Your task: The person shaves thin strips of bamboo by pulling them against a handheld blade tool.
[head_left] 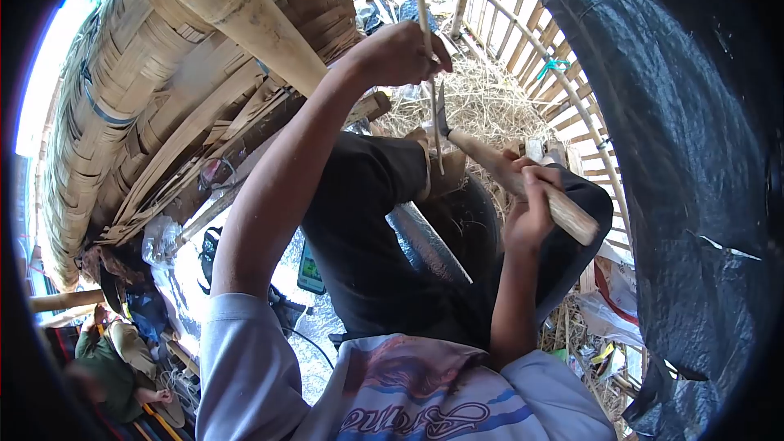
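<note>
While the left hand [400, 55] pinches a slender, pale-brown wooden strip [434, 102] just beyond the tip of a knife [492, 162] with a dark blade and a thick, pale wooden handle, the right hand [531, 189] wraps that handle, the two hands apart in the head view. Seemingly the strip is gripped partway along so that its lower length stays free beside the blade; whether they touch cannot be told. Its long axis runs away from the body, leaning slightly: one end points back toward the black trousers [359, 220], the other leaves the frame beyond the knife. Left of the knife slants a thick, yellowish bamboo pole [245, 20]; right of it hangs shiny black plastic sheeting [694, 155].
</note>
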`<state>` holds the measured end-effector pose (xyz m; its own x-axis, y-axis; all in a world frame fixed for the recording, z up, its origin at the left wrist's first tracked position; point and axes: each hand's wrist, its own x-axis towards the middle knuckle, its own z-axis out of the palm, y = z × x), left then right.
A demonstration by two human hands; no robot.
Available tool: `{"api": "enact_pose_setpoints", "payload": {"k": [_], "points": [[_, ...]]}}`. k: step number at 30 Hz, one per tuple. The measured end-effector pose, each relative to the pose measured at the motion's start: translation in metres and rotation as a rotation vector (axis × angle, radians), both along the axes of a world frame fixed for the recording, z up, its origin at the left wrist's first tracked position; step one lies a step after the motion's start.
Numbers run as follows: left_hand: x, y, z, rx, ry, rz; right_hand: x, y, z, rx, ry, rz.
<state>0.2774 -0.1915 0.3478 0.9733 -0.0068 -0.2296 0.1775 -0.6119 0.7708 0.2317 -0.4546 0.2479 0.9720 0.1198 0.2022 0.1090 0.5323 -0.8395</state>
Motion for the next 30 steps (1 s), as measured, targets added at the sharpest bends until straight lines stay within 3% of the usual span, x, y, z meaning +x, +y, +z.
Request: {"api": "enact_pose_setpoints", "payload": {"k": [2,4,5,8,10,12,14,16,18,19,20,22,24,26,27,28,30], "points": [[-0.002,-0.007,0.006,0.168,-0.083,-0.077,-0.006,0.007,0.001,0.008,-0.026,-0.036],[0.0,-0.002,0.0,0.13,-0.101,-0.086,-0.012,0.01,-0.048,-0.3,-0.042,-0.007],[0.001,0.0,-0.004,0.142,-0.094,-0.052,-0.014,0.013,-0.068,-0.313,-0.005,0.029],[0.001,0.007,0.0,0.084,-0.076,-0.058,0.0,0.004,-0.057,-0.149,0.181,-0.016],[-0.002,0.0,0.001,0.181,-0.138,-0.146,0.004,-0.004,-0.027,0.025,0.111,-0.016],[-0.004,-0.008,0.002,0.178,-0.123,-0.085,0.0,0.001,0.0,0.011,-0.041,-0.031],[-0.003,-0.01,0.006,0.146,-0.128,-0.098,-0.01,0.012,-0.027,-0.06,-0.028,-0.053],[0.001,-0.005,0.003,0.217,-0.141,-0.118,-0.011,0.014,-0.067,-0.355,-0.064,0.062],[0.004,0.002,-0.003,0.066,-0.02,-0.003,-0.005,0.008,-0.076,-0.215,0.154,-0.015],[0.005,0.007,-0.008,0.158,-0.134,-0.105,0.003,0.005,-0.069,-0.144,0.168,0.001],[0.001,0.0,-0.002,0.11,-0.078,-0.026,0.004,0.0,-0.054,-0.08,0.204,0.009],[0.0,-0.01,0.003,0.242,-0.122,-0.082,0.005,0.0,-0.018,0.017,0.085,0.042],[0.001,-0.012,0.001,0.212,-0.167,-0.108,0.005,0.005,-0.007,-0.019,-0.011,0.016],[0.003,-0.011,0.001,0.184,-0.15,-0.097,0.001,0.013,-0.043,-0.121,-0.066,0.016],[0.002,-0.009,-0.001,0.187,-0.152,-0.094,-0.001,0.009,-0.07,-0.302,0.004,0.122],[0.003,-0.008,-0.002,0.176,-0.165,-0.101,-0.005,0.016,-0.077,-0.392,-0.095,0.096],[0.008,-0.004,-0.005,0.165,-0.175,-0.098,-0.002,0.006,-0.087,-0.259,0.119,0.042]]}}
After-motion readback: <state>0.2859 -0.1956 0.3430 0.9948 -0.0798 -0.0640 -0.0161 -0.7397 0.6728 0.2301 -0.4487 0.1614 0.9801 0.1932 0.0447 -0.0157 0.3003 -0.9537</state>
